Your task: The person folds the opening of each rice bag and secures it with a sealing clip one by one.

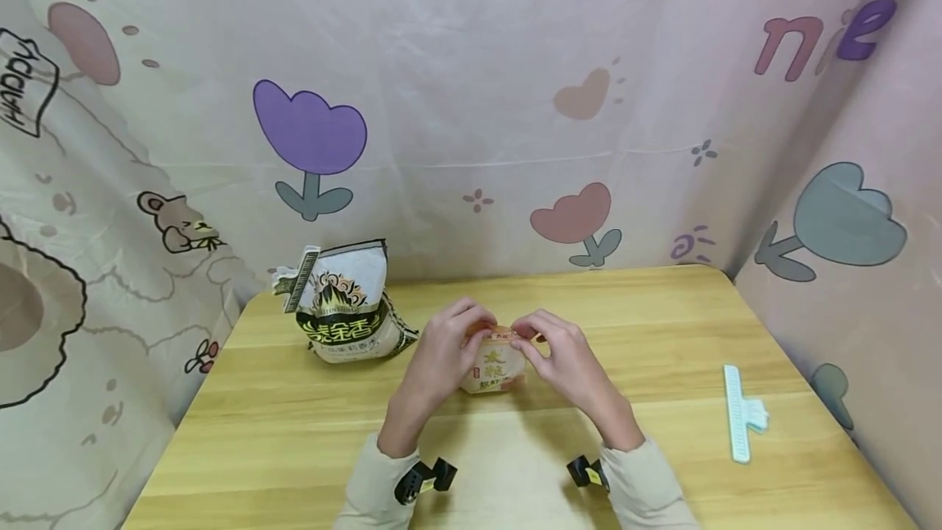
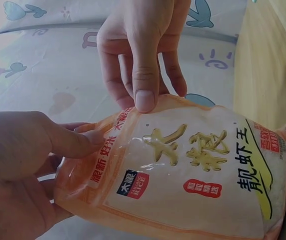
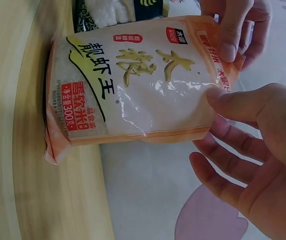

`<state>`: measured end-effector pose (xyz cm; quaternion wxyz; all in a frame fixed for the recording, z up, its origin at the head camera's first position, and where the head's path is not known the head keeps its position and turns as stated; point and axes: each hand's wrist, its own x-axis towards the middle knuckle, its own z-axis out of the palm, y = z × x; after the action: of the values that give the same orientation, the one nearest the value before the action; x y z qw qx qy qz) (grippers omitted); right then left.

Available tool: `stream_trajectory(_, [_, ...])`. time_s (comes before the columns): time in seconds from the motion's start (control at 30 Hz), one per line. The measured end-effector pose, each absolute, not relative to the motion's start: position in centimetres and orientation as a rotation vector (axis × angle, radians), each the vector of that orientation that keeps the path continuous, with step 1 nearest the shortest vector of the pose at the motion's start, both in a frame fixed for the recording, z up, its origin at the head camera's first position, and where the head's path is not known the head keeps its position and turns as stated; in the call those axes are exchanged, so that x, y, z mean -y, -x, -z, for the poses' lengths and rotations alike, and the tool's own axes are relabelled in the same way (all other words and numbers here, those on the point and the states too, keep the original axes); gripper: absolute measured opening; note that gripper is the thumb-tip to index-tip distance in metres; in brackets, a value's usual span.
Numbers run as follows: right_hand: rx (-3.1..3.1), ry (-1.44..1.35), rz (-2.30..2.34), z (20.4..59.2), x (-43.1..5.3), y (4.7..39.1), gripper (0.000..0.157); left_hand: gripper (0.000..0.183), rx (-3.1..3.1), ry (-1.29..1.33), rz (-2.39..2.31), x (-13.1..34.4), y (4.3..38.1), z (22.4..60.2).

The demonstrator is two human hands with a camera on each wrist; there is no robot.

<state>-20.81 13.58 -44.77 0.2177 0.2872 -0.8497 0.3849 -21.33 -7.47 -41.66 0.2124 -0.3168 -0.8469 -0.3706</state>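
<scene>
A small orange-and-white rice bag (image 1: pixel 495 372) stands upright on the wooden table (image 1: pixel 294 448), its printed front toward me. My left hand (image 1: pixel 439 358) pinches its top edge at the left corner, thumb in front and fingers behind. At the right side of the top, my right hand (image 1: pixel 567 357) pinches the edge between thumb and fingers. In the left wrist view, the bag (image 2: pixel 193 175) bulges toward its bottom and its upper band looks flatter. The right wrist view shows the right thumb on the front of the bag (image 3: pixel 148 90), with the other fingers spread behind it.
A larger white-and-black rice bag (image 1: pixel 342 342) stands at the back left, with a sealing clip (image 1: pixel 300 280) across its folded corner. On the right side of the table lies a mint-green sealing clip (image 1: pixel 736 415). A printed curtain (image 1: pixel 456 105) hangs behind the table.
</scene>
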Motion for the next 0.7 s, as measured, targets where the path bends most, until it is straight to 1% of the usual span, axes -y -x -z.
stream_trajectory(0.33, [2.368, -0.765, -1.019, 44.97, -13.65, 21.04, 0.015, 0.014, 2.339, 0.888, 1.054, 7.52, 21.62, 41.51])
stream_trajectory(0.7, [2.351, -0.779, -1.032, 45.10, -13.67, 21.41, 0.015, 0.016, 2.323, 0.902, 1.045, 7.59, 21.87, 41.74])
